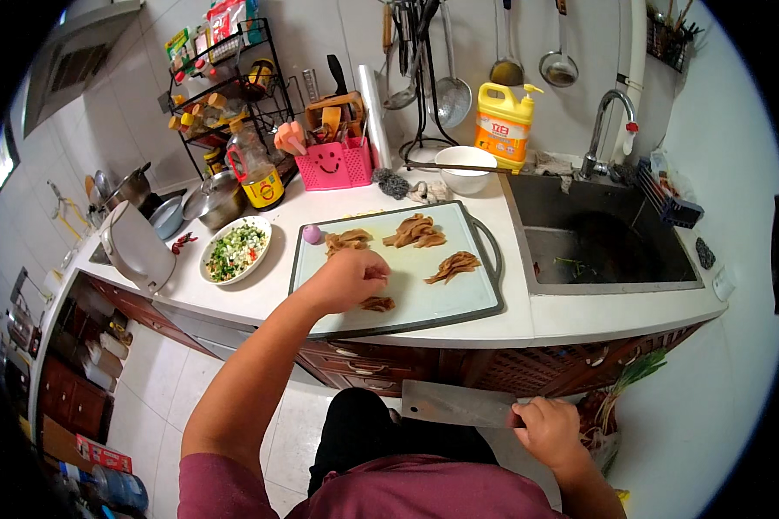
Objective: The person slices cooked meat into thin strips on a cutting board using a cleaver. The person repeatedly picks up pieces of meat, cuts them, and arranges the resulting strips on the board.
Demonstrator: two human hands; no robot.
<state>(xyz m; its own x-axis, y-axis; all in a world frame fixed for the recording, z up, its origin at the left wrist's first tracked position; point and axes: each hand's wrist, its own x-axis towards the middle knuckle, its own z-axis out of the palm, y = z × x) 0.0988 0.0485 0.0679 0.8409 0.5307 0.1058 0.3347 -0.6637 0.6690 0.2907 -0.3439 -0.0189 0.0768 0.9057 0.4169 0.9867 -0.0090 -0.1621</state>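
My right hand [548, 428] grips the handle of a metal cleaver [457, 403], held in front of the counter at waist height with its blade pointing left. Over the cutting board [337, 311], my left hand [352, 279] is bent with its fingers drawn together; whether anything is between them cannot be seen. Brown sliced food lies on the board in several small piles: one at the back [415, 231], one at the right [453, 267], one behind my left hand [348, 240], and a darker bit [378, 303] below it. A small purple onion or shallot [311, 233] rests at the board's back-left corner.
Left of the board is a white dish [267, 250] of chopped vegetables. Behind stand a sauce bottle [254, 175], a pink utensil holder [333, 167], a white bowl [465, 175] with a dark stick across it, and a yellow detergent jug [503, 130]. At the right is the sink [610, 287].
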